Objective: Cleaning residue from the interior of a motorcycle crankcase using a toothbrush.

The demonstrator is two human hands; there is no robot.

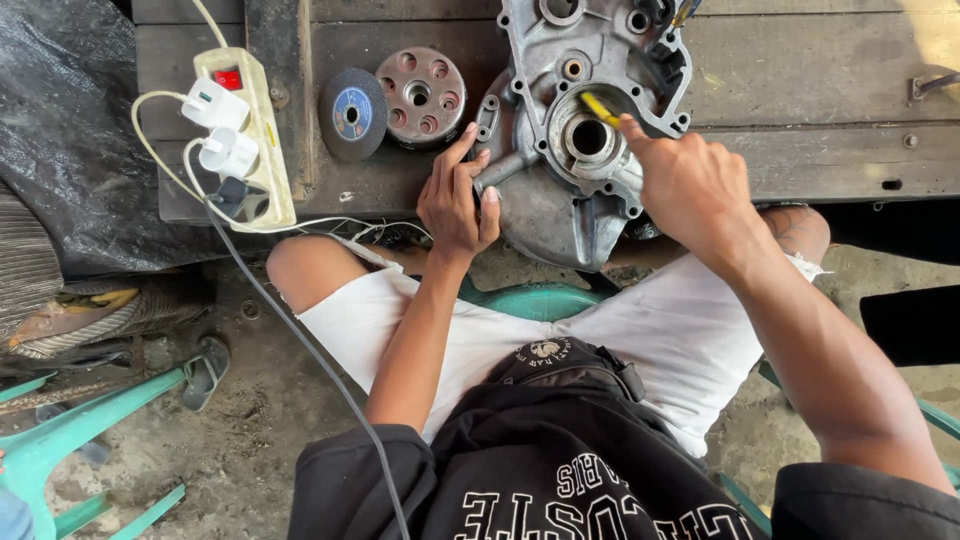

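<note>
The left hand (458, 200) wraps its fingers around the engine cover (575, 130) edge; the right hand (690, 185) pinches a yellow tool (600, 108). The cover looks heavy, rigid; grip its rim.

We see the left hand (458, 200) gripping the edge of a grey cast-metal engine casing (560, 190) on the dark wooden bench (820, 100). The right hand (690, 185) holds a thin yellow-handled tool (600, 108) at the casing's round bore. A grey grinding disc (352, 113) lies nearby.
</note>
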